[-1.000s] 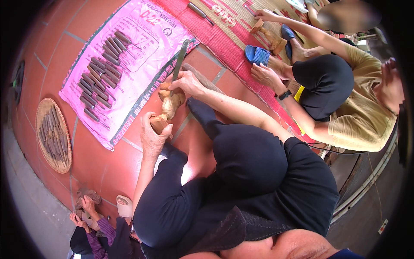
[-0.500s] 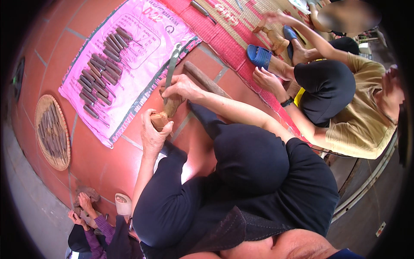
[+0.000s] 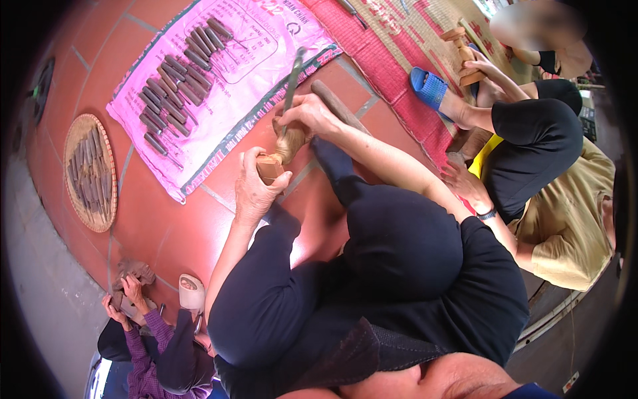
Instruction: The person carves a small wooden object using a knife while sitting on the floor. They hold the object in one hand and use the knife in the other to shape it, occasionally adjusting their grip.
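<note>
Over the tiled floor, between my knees, I hold a pale carved wooden piece (image 3: 288, 144) with a narrow waist and a blocky end. My left hand (image 3: 254, 186) is closed round the blocky end, fingers behind and thumb in front. My right hand (image 3: 309, 114) is closed at the far end, gripping a narrow greenish-grey strip (image 3: 294, 76) that sticks up past the fingers. The strip looks thin, perhaps sandpaper; its lower part is hidden by the hand and the wood. A dark round wooden stick (image 3: 337, 106) lies on the tiles just beyond my right hand.
A pink sack (image 3: 219, 100) carries several wood-handled carving tools (image 3: 176, 80). At left, a round woven tray (image 3: 109, 199) holds more dark sticks. A person on the right, by a red mat (image 3: 385, 86), holds a turned wooden piece (image 3: 463, 56). Another person's hands (image 3: 126, 299) work at lower left.
The view has shifted, so floor things sit further right. My hands keep their grip, and the strip stands at a slightly different slant. The person on the right has lifted a turned wooden piece.
</note>
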The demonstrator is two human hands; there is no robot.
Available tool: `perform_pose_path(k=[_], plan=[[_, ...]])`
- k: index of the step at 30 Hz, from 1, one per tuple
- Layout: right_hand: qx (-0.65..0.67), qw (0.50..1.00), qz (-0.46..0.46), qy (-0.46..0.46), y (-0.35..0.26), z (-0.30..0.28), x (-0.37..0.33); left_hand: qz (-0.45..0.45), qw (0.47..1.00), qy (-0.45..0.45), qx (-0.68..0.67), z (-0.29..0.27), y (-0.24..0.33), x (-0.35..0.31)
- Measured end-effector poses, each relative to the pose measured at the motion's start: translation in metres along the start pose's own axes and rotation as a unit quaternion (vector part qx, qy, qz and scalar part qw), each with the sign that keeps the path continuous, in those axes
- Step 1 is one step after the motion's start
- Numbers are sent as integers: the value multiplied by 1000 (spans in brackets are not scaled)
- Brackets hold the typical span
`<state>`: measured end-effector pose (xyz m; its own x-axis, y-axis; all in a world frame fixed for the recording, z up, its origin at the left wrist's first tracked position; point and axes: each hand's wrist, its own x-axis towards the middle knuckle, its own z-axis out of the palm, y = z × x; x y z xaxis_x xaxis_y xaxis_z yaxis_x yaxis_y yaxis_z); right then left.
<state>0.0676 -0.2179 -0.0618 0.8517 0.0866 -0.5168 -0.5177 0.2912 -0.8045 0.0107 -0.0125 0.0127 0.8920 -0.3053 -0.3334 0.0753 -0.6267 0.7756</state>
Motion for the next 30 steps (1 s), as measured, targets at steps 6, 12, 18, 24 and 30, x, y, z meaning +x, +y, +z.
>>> perform_pose_path(k=[6,12,18,24,30], plan=[[-10,1000,12,-11,-11,-1,-6,6,1000,-1,12,2,-3,2],[-10,1000,5,10,2,-11,5,12,999,-20,36,0,3,1],[-23,999,-16,-21,6,2,-3,28,999,-14,31,1,0,1],[-88,996,21,9,2,-9,3,64,995,-29,74,2,-3,1],[-104,993,45,-41,11,-8,0,30,998,-35,36,2,9,-1]])
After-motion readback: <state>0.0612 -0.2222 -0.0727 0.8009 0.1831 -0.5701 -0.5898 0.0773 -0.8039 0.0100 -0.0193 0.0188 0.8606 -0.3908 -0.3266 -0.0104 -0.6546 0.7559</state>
